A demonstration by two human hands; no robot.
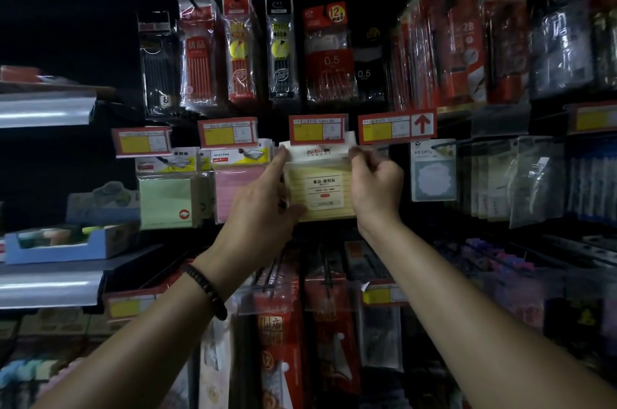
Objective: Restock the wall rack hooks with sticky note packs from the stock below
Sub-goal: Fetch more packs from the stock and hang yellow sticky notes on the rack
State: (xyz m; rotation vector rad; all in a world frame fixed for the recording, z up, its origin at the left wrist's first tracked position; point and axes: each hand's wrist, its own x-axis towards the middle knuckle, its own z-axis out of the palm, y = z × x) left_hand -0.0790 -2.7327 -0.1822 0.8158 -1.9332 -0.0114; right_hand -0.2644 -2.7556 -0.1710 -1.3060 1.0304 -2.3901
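We see a pale yellow sticky note pack in clear wrap with a white header card (319,191) held up between the two hands. Its header is tucked just under a red-framed price tag with a yellow panel (317,130) at twelve o'clock. The left hand (263,205) grips the pack from nine o'clock: the forefinger runs up the left edge to the header's corner, and the thumb presses the lower left corner. The right hand (375,185) comes in from three o'clock, its fingers (359,155) curled and pinching the header's upper right corner. We cannot tell whether the header sits on a hook, because the tag hides that spot. At nine o'clock of the pack hangs a pink sticky note pack in clear wrap (233,188), partly behind the left hand. Further the same way hangs a light green sticky note pack (167,205). A dark beaded bracelet (207,288) circles the left wrist at seven o'clock.
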